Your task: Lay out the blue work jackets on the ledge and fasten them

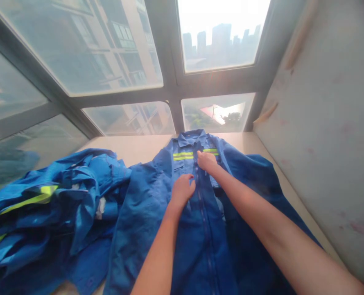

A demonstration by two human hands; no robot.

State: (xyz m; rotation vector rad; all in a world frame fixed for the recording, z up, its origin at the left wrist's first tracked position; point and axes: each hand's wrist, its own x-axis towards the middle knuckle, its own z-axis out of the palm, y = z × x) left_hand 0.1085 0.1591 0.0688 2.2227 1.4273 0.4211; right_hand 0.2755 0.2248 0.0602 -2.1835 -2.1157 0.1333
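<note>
A blue work jacket (151,192) with yellow-green reflective chest strips lies spread out front up, its collar (191,138) toward the window. Down its front runs a zipper (204,221). My right hand (206,161) is closed at the chest, its fingers pinching the jacket's front edge by the zipper, level with the reflective strips. Lower and to the left, my left hand (182,190) rests over the jacket front beside the zipper, thumb apart from the fingers. Its fingertips are partly turned away, and nothing shows in it.
To the left lies a crumpled heap of blue garments (77,192) with yellow-green strips, touching the jacket's sleeve side. Both rest on a pale ledge (132,148) beneath framed windows (172,82). A stained white wall (329,135) bounds the right side.
</note>
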